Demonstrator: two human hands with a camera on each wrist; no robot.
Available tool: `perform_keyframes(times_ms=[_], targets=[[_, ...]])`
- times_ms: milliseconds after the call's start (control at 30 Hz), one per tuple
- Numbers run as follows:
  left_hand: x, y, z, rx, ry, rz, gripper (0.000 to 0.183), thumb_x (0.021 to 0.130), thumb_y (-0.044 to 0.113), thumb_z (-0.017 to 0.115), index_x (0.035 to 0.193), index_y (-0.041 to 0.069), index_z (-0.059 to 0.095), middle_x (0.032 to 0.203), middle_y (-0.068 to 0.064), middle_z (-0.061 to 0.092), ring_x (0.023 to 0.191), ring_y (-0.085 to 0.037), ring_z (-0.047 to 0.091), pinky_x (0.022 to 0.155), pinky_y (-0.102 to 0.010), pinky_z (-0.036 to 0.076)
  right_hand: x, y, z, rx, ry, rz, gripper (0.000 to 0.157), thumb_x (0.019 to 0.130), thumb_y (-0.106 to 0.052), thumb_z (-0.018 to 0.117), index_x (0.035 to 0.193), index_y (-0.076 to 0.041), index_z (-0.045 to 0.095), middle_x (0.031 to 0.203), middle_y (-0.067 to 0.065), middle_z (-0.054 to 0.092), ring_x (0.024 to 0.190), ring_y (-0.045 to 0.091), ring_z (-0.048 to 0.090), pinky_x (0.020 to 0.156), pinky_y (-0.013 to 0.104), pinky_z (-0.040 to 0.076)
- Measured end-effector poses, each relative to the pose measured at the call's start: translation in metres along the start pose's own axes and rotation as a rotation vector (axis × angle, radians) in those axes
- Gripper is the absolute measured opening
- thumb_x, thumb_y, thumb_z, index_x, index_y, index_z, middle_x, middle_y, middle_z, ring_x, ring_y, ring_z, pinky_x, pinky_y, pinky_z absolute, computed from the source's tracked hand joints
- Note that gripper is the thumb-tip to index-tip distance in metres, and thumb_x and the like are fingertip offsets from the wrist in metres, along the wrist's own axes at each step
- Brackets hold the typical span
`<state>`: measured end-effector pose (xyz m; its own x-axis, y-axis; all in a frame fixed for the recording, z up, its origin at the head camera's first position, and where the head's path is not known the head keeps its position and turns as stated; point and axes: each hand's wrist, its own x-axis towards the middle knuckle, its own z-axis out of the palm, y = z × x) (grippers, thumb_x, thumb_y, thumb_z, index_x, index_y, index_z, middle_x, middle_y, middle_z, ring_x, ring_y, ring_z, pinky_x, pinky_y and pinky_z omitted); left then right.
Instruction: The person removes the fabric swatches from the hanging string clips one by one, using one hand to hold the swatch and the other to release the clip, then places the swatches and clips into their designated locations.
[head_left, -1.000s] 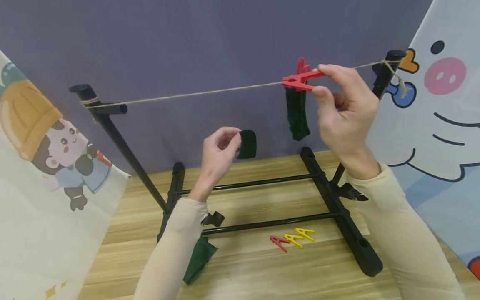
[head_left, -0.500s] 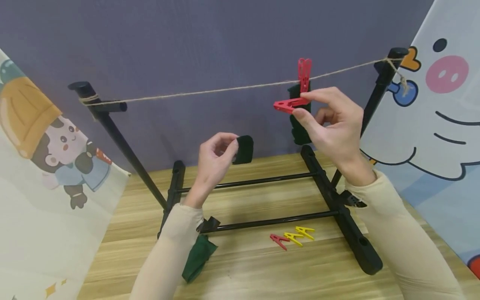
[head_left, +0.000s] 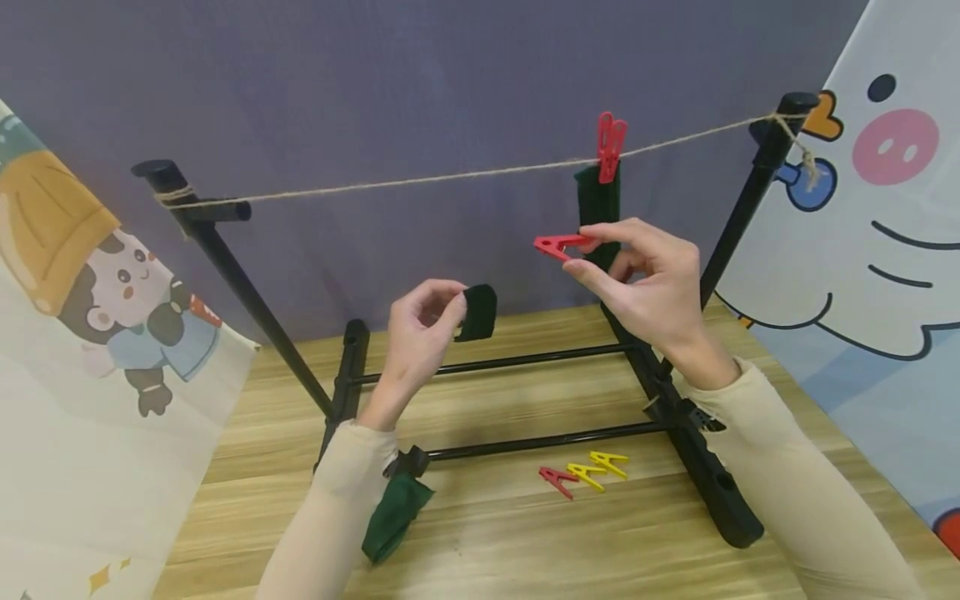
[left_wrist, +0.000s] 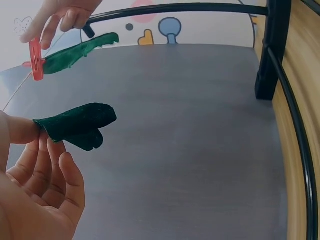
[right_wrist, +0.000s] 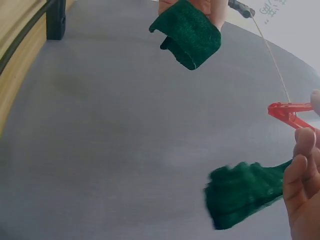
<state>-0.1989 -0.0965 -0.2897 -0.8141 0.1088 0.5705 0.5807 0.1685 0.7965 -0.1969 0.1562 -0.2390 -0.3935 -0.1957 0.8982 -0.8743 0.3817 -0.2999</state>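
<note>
Thumb and fingers of my left hand point(head_left: 420, 333) pinch one edge of a small dark green cloth point(head_left: 478, 312). In the left wrist view the cloth point(left_wrist: 80, 122) is folded over, its free end pointing away from the fingers. My right hand point(head_left: 656, 275) pinches the handles of a red clothespin point(head_left: 553, 242) between thumb and forefinger, below the twine line point(head_left: 420, 181). Behind that hand a second green cloth point(head_left: 597, 198) hangs from the line, held by a red clothespin point(head_left: 610, 150); its lower part is partly hidden by the fingers.
A black stand with two posts point(head_left: 255, 292) carries the twine. On the wooden tabletop point(head_left: 600, 550) lie a red clothespin point(head_left: 557, 480), two yellow clothespins point(head_left: 587, 476) and another green cloth point(head_left: 395, 517). Printed cartoon panels point(head_left: 892, 250) flank both sides.
My right hand has come down and left from the twine with the red clothespin, away from the hanging cloth. My left hand has moved slightly down and left with its cloth.
</note>
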Motion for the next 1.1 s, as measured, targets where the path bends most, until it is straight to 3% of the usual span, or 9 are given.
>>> perform_keyframes(times_ms=[200,433,633,767,967,1100], targets=[[-0.005,-0.007,-0.003,-0.018,0.01,-0.013,0.012,0.093,0.002,0.058,0.1,-0.006,0.065,0.082,-0.017,0.062,0.069,-0.019,0.057,0.059,-0.024,0.046,-0.008,0.003,0.0,-0.026,-0.026,-0.01,0.037,0.066,0.011,0.081,0.101,0.008,0.069,0.078,0.012,0.066,0.042,0.004,0.045,0.043,0.016,0.033],[-0.012,-0.012,-0.004,-0.018,0.007,-0.05,0.011,0.091,0.001,0.06,0.1,-0.004,0.066,0.085,-0.014,0.063,0.073,-0.025,0.059,0.058,-0.025,0.046,-0.018,0.005,0.002,-0.021,-0.045,0.016,0.036,0.066,0.012,0.08,0.101,0.009,0.068,0.083,0.016,0.068,0.042,0.006,0.047,0.044,0.016,0.036],[-0.018,-0.015,-0.004,-0.004,0.012,-0.088,0.011,0.091,0.001,0.061,0.1,-0.004,0.065,0.092,-0.015,0.065,0.081,-0.028,0.06,0.06,-0.024,0.047,-0.027,0.008,0.004,-0.01,-0.05,0.038,0.036,0.066,0.012,0.08,0.1,0.008,0.069,0.078,0.012,0.068,0.042,0.006,0.046,0.041,0.019,0.032],[-0.022,-0.017,-0.004,0.0,0.013,-0.122,0.01,0.091,0.001,0.06,0.099,-0.004,0.064,0.096,-0.015,0.064,0.085,-0.024,0.06,0.062,-0.025,0.047,-0.035,0.012,0.007,0.01,-0.05,0.054,0.036,0.067,0.011,0.08,0.1,0.007,0.069,0.078,0.011,0.068,0.042,0.006,0.046,0.041,0.019,0.032],[-0.029,-0.054,-0.006,-0.064,0.02,-0.187,0.006,0.092,0.005,0.058,0.097,0.001,0.059,0.106,-0.009,0.065,0.087,-0.018,0.061,0.065,-0.03,0.052,-0.046,0.015,0.013,0.047,-0.054,0.086,0.035,0.067,0.013,0.079,0.1,0.007,0.07,0.078,0.012,0.068,0.041,0.006,0.046,0.041,0.019,0.034],[-0.037,-0.065,-0.009,-0.129,0.03,-0.218,0.005,0.092,-0.001,0.053,0.096,0.0,0.054,0.09,-0.008,0.063,0.073,-0.017,0.056,0.063,-0.027,0.05,-0.052,0.014,0.016,0.032,-0.06,0.088,0.035,0.065,0.013,0.08,0.099,0.006,0.07,0.069,0.006,0.065,0.041,0.005,0.046,0.041,0.019,0.035]])
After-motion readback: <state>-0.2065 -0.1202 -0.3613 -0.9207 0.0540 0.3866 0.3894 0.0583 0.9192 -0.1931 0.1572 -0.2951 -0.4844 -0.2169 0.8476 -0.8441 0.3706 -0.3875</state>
